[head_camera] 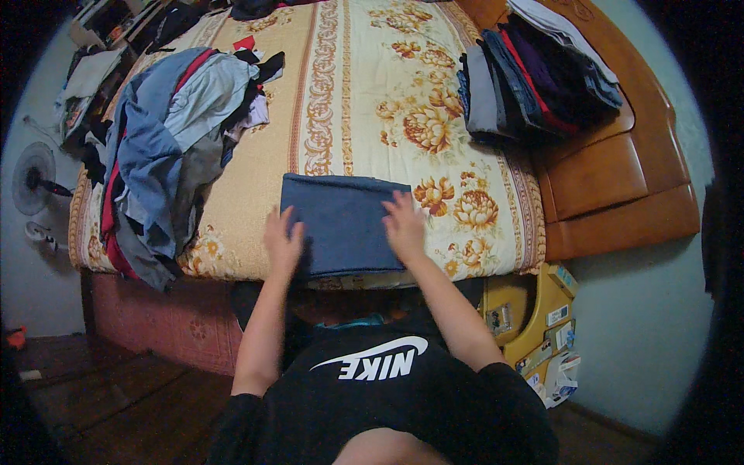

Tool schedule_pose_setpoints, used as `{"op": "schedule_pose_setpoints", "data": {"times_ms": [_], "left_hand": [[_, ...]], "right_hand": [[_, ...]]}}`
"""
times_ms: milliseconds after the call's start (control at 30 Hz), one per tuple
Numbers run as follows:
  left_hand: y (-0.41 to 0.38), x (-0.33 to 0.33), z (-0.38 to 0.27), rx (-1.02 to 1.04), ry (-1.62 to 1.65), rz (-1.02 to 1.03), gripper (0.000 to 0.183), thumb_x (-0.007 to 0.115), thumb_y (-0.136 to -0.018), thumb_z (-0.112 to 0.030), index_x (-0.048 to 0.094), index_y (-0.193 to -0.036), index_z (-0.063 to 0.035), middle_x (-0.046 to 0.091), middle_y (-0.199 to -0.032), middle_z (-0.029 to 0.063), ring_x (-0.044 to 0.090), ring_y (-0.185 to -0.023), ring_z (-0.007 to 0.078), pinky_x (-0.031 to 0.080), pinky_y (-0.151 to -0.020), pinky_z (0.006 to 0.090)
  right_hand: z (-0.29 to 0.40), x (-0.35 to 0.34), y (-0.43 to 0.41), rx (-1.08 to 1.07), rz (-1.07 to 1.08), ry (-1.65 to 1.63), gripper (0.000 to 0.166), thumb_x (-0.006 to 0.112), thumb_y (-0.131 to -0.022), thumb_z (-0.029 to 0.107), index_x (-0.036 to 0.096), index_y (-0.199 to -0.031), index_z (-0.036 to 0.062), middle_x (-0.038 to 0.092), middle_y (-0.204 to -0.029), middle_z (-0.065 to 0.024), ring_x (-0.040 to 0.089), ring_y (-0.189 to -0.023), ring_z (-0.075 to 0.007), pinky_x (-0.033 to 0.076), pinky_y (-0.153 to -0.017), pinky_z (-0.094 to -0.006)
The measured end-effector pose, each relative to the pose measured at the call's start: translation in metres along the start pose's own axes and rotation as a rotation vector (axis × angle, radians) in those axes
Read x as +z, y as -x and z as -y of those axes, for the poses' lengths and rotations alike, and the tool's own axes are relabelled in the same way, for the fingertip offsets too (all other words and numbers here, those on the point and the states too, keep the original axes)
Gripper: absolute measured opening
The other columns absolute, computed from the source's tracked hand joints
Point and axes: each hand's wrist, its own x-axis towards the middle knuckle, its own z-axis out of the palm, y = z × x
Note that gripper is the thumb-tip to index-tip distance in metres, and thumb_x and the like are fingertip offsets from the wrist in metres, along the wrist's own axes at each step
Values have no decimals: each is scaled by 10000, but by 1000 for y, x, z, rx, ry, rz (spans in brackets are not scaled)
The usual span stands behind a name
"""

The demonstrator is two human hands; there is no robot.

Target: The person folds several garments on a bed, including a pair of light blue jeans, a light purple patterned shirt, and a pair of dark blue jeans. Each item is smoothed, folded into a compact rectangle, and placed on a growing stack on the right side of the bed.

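A folded dark blue-grey garment point(343, 229) lies flat at the near edge of the bed, on the flowered bedspread point(401, 151). At its left edge is my left hand point(283, 241), fingers apart. My right hand point(406, 224) rests on or just over its right side with the fingers spread; whether it presses the cloth I cannot tell. Neither hand grips anything. To the left lies a loose heap of clothes point(151, 145) in blue, grey, red and white. On the right, by the headboard, folded clothes point(523, 87) stand stacked in a leaning row.
A brown wooden headboard point(616, 180) borders the bed on the right. Below it is a yellow bedside unit point(532, 343) holding small packages. An electric fan point(36, 179) stands at the far left, near a cluttered shelf point(96, 75). More dark clothing point(253, 9) lies at the bed's far side.
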Motion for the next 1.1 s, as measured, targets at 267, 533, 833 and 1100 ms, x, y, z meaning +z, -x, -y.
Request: {"op": "schedule_pose_setpoints", "data": {"times_ms": [267,533,833,1100], "left_hand": [[0,28,-32,107,-580,298,638,412,-808,-568,251,-1359,-288,130,-1452,4,85,-1335,285,135,-944,672],[20,24,33,-72,-352,184,723,491,-815,-458,166,-1387,-158,137,-1426,168,132,-1319,319,155,-1012,542],[34,15,49,-138,275,73,785,674,-722,-171,213,-1334,2,373,-1294,242,431,-1149,326,356,-941,376],[-69,9,57,-551,748,349,638,700,-736,-220,354,-1207,36,514,-1117,179,547,-952,240,466,-784,344]], "right_hand": [[19,40,-20,90,366,278,604,392,-856,479,199,-1377,242,113,-1454,33,61,-1342,-233,67,-967,-667],[-20,49,2,279,133,176,646,390,-880,418,140,-1381,94,74,-1440,-147,94,-1321,-342,170,-1010,-559],[-33,21,59,549,8,-288,716,623,-784,232,219,-1273,-99,381,-1240,-284,443,-1106,-352,347,-952,-367],[-31,35,90,924,-84,-1597,399,581,-830,179,452,-1150,-21,537,-1105,-122,546,-957,-228,451,-813,-354]]}}
